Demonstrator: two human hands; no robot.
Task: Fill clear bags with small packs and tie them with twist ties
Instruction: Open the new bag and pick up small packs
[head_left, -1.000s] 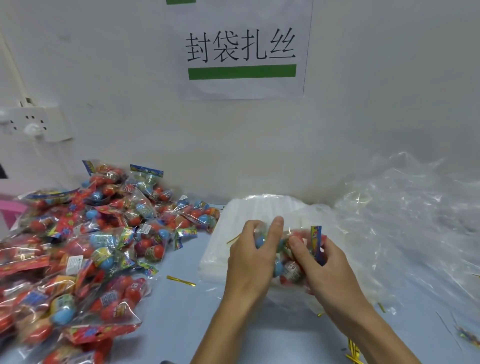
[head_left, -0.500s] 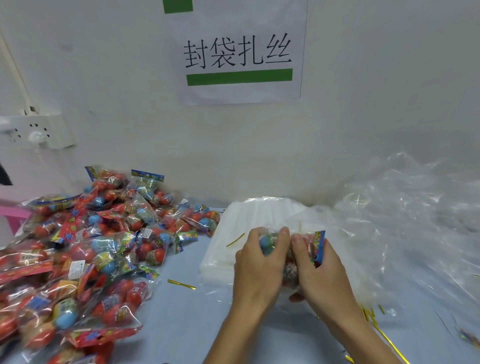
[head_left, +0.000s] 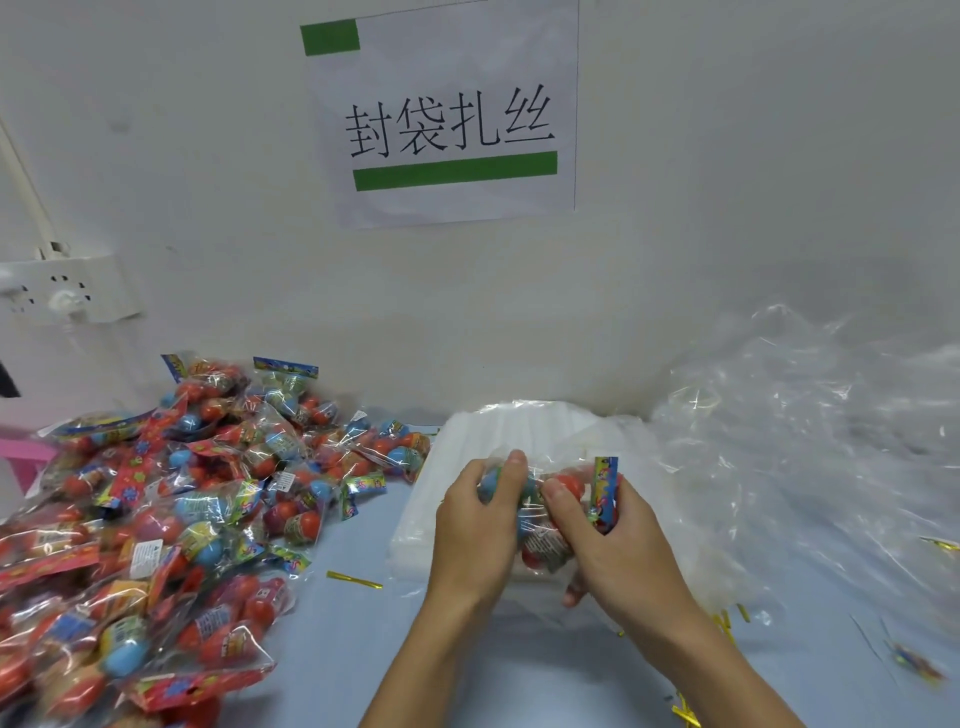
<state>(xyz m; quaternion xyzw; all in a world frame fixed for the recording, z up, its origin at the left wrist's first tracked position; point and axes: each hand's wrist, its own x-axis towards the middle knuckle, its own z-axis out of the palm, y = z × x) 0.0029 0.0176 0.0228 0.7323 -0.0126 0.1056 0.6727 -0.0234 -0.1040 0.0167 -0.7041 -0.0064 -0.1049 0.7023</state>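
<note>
At the lower centre of the frame, the left hand and right hand both grip one pack, fingers curled round it: crinkled clear film over red and blue egg-shaped pieces, with a blue printed header strip standing at its right. It is held above a white stack of bags. Whether a clear bag already surrounds it is hard to tell. A pile of packs, too many to count, runs off the left edge. Loose clear film heaps at right. One gold tie lies alone; others at lower right are blurred.
</note>
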